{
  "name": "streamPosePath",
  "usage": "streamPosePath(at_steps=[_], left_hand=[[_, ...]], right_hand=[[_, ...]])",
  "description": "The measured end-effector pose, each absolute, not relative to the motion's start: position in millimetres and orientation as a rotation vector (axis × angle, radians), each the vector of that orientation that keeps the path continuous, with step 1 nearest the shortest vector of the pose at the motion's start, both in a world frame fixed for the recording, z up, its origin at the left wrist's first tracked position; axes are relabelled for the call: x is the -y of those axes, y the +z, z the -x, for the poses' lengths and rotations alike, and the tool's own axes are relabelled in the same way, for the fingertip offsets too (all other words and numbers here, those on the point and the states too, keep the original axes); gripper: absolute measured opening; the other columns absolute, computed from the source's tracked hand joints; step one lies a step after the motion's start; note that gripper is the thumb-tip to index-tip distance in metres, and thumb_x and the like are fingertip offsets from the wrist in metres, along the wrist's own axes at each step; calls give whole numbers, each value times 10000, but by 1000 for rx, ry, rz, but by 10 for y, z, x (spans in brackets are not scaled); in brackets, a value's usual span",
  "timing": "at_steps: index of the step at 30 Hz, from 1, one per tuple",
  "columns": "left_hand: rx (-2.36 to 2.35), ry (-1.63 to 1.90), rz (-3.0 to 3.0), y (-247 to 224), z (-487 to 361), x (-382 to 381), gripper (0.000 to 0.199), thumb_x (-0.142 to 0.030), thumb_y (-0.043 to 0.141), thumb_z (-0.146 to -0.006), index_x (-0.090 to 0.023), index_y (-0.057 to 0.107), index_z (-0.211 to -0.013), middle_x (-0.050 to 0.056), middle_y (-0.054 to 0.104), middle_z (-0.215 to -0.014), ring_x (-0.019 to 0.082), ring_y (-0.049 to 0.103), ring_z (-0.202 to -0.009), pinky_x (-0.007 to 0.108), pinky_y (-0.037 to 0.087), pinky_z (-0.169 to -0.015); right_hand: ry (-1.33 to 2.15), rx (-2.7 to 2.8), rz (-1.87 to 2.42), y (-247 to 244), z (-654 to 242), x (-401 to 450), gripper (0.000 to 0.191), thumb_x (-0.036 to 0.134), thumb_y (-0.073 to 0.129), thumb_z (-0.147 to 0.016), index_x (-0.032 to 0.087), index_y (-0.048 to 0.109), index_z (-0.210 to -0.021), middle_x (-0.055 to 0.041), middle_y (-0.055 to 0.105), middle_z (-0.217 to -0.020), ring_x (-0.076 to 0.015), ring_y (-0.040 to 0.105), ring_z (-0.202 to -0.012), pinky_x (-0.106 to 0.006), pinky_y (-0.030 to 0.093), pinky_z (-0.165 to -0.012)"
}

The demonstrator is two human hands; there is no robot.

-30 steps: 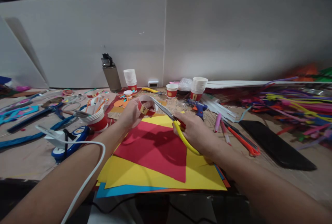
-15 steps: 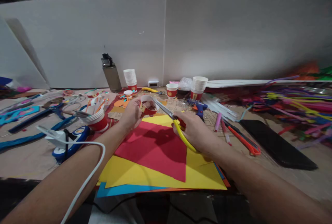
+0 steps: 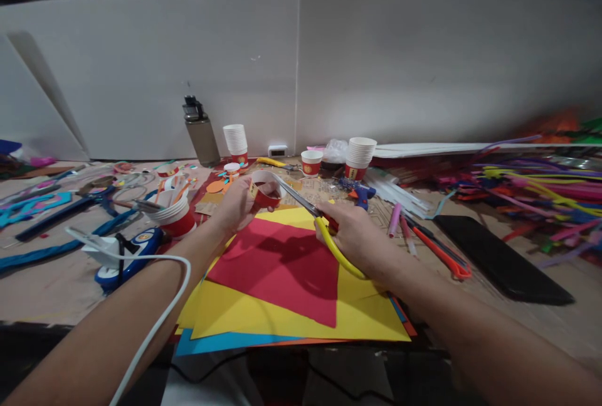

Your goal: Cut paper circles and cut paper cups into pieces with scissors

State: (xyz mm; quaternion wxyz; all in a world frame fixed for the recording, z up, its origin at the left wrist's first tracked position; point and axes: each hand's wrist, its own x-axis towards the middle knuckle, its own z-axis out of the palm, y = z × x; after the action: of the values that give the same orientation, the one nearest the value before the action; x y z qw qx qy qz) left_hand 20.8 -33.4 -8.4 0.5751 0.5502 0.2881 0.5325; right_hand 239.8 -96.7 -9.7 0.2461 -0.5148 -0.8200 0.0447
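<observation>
My left hand (image 3: 237, 205) grips a cut red and white paper cup (image 3: 266, 196), its open side tilted toward me. Yellow-handled scissors (image 3: 341, 249) are in my right hand (image 3: 350, 227), whose fingers wrap round the handles. The blades point up and left, with their tips at the cup's rim; whether they touch the paper I cannot tell. Below both hands lies a red sheet (image 3: 282, 274) on top of yellow sheets (image 3: 263, 318), with a blue sheet (image 3: 226, 344) showing beneath.
Cups with tools (image 3: 174, 218) and a blue power strip (image 3: 129, 258) stand left. Behind are a bottle (image 3: 202, 139), stacked paper cups (image 3: 360, 158) and a blue glue gun (image 3: 362, 194). A black phone (image 3: 503, 258) and pipe cleaners (image 3: 555, 199) lie right. A white cable (image 3: 181, 287) crosses my left forearm.
My left hand and the cup have shifted slightly left, and the cup has turned a little. The scissors remain at its rim, with my right hand almost in the same place.
</observation>
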Motion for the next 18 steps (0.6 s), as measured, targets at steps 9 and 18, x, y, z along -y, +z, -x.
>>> streamPosePath(at_steps=[9, 18], left_hand=[[-659, 1193, -1310, -92, -194, 334, 177, -283, 704, -727, -129, 618, -722, 29, 585, -654, 99, 531, -548, 211, 396, -473], [-717, 1354, -1249, -95, -202, 288, 206, -293, 731, -705, -129, 621, -760, 19, 622, -699, 92, 576, -573, 206, 445, -537]], right_hand=[[141, 2232, 1449, -99, -2379, 980, 109, 263, 521, -821, 199, 609, -831, -54, 630, -742, -156, 531, -656, -248, 347, -607], [168, 2220, 1410, -132, -2408, 958, 139, 289, 519, -836, 205, 620, -884, -24, 613, -704, -138, 489, -603, -244, 319, -577]])
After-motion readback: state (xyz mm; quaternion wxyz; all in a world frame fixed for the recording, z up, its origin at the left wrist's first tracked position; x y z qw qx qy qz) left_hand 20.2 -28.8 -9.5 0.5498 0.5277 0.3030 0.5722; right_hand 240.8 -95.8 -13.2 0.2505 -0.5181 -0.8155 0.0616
